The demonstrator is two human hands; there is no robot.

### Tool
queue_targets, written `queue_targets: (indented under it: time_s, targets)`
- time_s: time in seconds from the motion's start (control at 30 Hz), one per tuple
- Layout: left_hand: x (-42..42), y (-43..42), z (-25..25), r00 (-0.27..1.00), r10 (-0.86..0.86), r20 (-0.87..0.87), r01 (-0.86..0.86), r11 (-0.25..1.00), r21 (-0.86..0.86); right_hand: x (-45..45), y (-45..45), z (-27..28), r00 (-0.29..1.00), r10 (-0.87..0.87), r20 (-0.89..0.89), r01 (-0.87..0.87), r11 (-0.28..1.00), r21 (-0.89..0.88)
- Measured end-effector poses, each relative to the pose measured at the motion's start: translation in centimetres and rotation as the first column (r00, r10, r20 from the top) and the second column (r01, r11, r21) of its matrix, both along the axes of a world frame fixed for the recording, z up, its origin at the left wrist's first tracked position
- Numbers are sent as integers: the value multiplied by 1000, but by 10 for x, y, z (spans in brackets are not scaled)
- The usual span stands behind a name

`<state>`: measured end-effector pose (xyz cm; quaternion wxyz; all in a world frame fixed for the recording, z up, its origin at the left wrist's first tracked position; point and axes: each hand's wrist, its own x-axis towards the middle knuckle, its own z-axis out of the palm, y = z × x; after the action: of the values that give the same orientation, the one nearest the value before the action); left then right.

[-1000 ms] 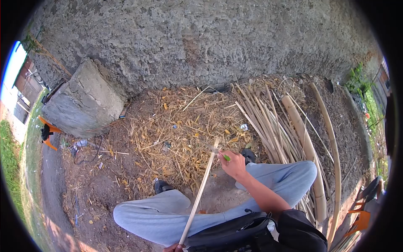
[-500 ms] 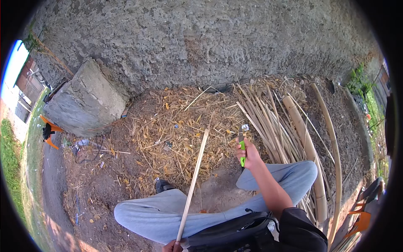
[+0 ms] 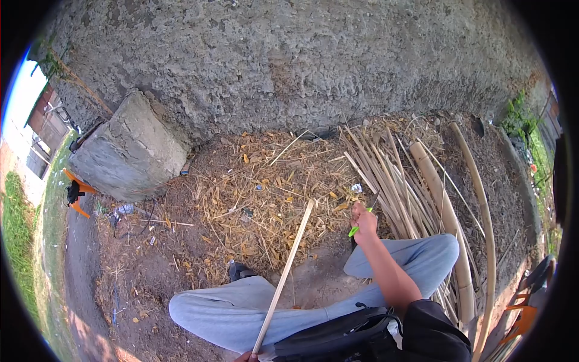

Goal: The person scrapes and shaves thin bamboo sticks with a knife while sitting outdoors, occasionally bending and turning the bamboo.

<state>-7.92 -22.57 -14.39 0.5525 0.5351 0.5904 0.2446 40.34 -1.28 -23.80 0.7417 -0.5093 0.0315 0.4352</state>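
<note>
Right hand [image 3: 364, 224] closed around a knife [image 3: 354, 231], green handle in the fist, blade pointing up and away to the right. Grip is tight, fingers wrapped; exact finger placement too small to tell. Knife is held above the ground, apart from the bamboo strip [image 3: 286, 272], with a gap between them.

Left hand [image 3: 246, 357] at the bottom edge, mostly cut off by the frame. Fingers hold the low end of the strip; how firmly, can't tell. Strip is pale and flat, runs slantwise from the left hand up across the trousers [image 3: 223, 309], far end out over the litter of dry leaves [image 3: 265, 235], between the two knees.

Person sits with knees spread, grey trousers, black bag [image 3: 325, 344] at the lap, dark shoe [image 3: 240, 271] by the left knee.

Right of the knife: pile of split bamboo [image 3: 386, 190] fanned on the ground; blade overlaps its near edge in view, contact can't be told. Beside the pile, a thick bamboo pole [image 3: 439, 196], then a thinner, curved pole [image 3: 473, 181] further right. White scrap [image 3: 356, 188] on the ground just beyond the right hand.

Behind: rough grey wall [image 3: 338, 66] across the top, concrete block [image 3: 132, 151] against it on the left. Grass [image 3: 23, 229] at far left.
</note>
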Motion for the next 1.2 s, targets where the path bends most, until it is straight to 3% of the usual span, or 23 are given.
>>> queue_targets:
  time_s: [0.07, 0.13, 0.33, 0.4, 0.57, 0.67, 0.7, 0.73, 0.8, 0.83, 0.87, 0.93, 0.97, 1.0, 1.07, 1.1, 1.13, 1.2]
  targets:
    - [5, 1, 8, 1000, 13, -3, -13, 1000, -12, -12, -6, 32, 997, 23, 70, -22, 1000, -14]
    - [4, 2, 5, 1000, 25, -6, -25, 1000, -19, -30, -4, 64, 867, 362, 342, -333, 932, -142]
    - [-5, 2, 1, 1000, -24, 2, 24, 999, -46, -44, 23, 62, 861, 429, 275, -453, 891, 27]
    - [-5, 1, 1, 999, -18, -38, 17, 1000, -26, -43, 31, 53, 737, 524, 427, -497, 848, -182]
    - [-10, -4, -7, 999, 12, -49, -15, 998, -59, -29, 37, 54, 617, 543, 570, -512, 827, -234]
    - [-11, -6, -10, 999, 27, -40, -30, 996, -81, -21, 38, 53, 684, 543, 486, -569, 815, -110]
    - [-10, -5, -10, 1000, 5, -28, -8, 997, -75, -21, 40, 51, 670, 518, 532, -472, 850, -233]
    - [-12, -6, -12, 1000, 6, -27, -8, 997, -76, -18, 41, 51, 669, 518, 533, -472, 850, -234]
    - [-17, -7, -16, 999, 23, 48, -18, 994, -105, -9, 42, 52, 912, 270, 308, -273, 961, -36]
    - [-15, -5, -11, 999, 24, 46, -19, 994, -104, -3, 42, 47, 864, 258, 432, -244, 966, -88]
    - [-14, -4, -5, 998, 49, 25, -47, 994, -103, 1, 41, 40, 865, 260, 430, -246, 965, -89]
    - [-8, 1, 2, 997, 78, 8, -77, 992, -101, 6, 39, 25, 738, 311, 599, -203, 949, -242]
    - [-7, 4, 4, 998, 67, 4, -67, 995, -75, 6, 39, 15, 600, 330, 729, -217, 944, -249]
    - [-5, 9, 6, 998, 55, -1, -55, 997, -46, 6, 34, 5, 599, 326, 732, -215, 945, -245]
    - [16, 24, 21, 996, 77, -33, -77, 997, -5, -16, 22, 18, 149, 467, 872, -127, 883, -451]
    - [27, 34, 26, 995, 101, 6, -101, 995, 3, -31, 18, 25, 99, 436, 895, -37, 900, -434]
    - [36, 44, 31, 991, 127, 42, -127, 992, 8, -38, 16, 28, 100, 438, 893, -47, 899, -435]
    - [55, 65, 37, 977, 178, 118, -182, 983, 19, -50, 15, 32, 304, 502, 810, -285, 859, -426]
